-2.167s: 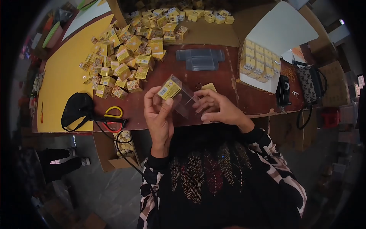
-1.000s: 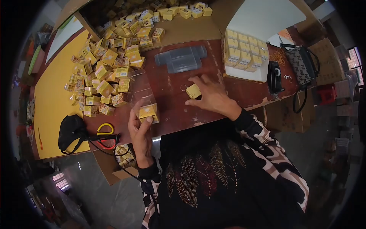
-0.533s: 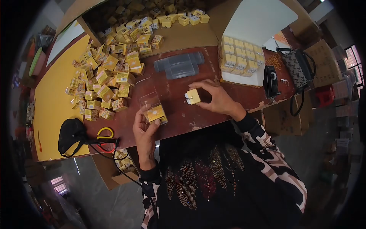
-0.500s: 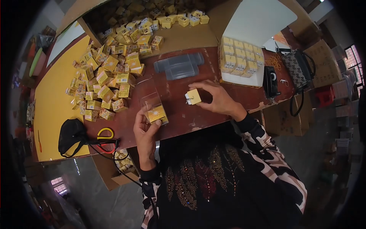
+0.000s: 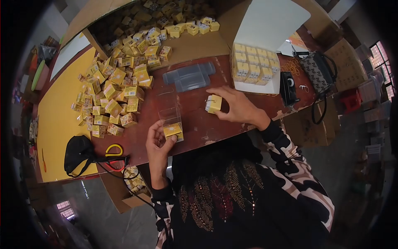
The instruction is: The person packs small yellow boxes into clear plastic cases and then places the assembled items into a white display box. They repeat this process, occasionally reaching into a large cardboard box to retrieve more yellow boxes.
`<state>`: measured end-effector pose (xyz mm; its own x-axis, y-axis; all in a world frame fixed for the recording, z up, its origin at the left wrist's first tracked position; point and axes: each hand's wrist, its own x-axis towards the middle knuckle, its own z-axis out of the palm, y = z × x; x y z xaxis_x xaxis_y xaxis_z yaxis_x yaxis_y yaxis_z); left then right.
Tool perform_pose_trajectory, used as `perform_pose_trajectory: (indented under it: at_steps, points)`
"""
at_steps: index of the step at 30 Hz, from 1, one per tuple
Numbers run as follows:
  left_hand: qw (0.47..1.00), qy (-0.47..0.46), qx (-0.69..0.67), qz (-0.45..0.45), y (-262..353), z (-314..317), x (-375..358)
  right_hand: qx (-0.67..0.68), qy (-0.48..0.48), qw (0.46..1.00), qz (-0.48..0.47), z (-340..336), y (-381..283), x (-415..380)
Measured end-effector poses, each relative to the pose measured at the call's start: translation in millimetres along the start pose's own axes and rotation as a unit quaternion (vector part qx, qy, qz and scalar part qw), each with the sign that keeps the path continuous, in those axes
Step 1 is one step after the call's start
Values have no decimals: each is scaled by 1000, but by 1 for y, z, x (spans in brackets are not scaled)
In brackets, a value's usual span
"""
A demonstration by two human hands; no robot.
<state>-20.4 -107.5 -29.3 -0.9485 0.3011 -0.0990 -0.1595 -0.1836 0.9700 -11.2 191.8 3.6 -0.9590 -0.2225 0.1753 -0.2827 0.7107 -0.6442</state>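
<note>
My left hand is closed around a small yellow printed box near the table's front edge. A clear plastic case stretches up from that box, which seems to sit in its lower end. To the right, my right hand pinches a small yellow-and-white cube between thumb and fingers, above the table. A small metal piece shows on the cube's upper left side. Beyond the hands lies a flat clear plastic tray.
Many yellow printed boxes are heaped on the left, spilling from a large carton. An open white box holds rows of yellow-and-white cubes. Scissors and a black pouch lie front left; a black bag stands right.
The cube in my right hand has turned, so its metal piece now faces up more. My left hand has brought the plastic case more upright. The camera view has shifted slightly.
</note>
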Motion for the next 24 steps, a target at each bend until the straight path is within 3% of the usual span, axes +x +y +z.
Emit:
perform_pose_trajectory:
  at_steps: [1, 4, 8, 10, 14, 17, 19, 21, 22, 24]
  points:
    - [1000, 2, 1, -4, 1, 0, 0, -95, 11, 995, -20, 7, 7, -3]
    - [1000, 7, 4, -9, -1, 0, 0, -144, -12, 989, 13, 24, 30, -11]
    - [1000, 9, 10, -6, -3, -1, 1, -96, -4, 995, 36, 27, 35, -17]
    - [1000, 14, 9, -3, -5, -2, 1, 24, 44, 993, 106, 28, 36, -21]
    - [1000, 13, 8, -12, -3, 0, 2, 9, 76, 993, 94, 41, 47, -26]
    - [1000, 19, -2, -1, -2, 1, 3, -5, 93, 995, 47, 31, 39, -17]
    - [999, 30, -16, 14, -1, -1, 2, -57, 194, 969, -141, -1, 5, -6]
    - [998, 35, -30, 32, 1, -4, 2, -33, 282, 936, -206, -37, -25, -3]
    - [998, 46, -31, 38, 2, -5, 1, 50, 316, 928, -190, -37, -18, -6]
    - [997, 51, -28, 44, 0, -8, 1, 61, 318, 934, -152, -31, -12, -11]
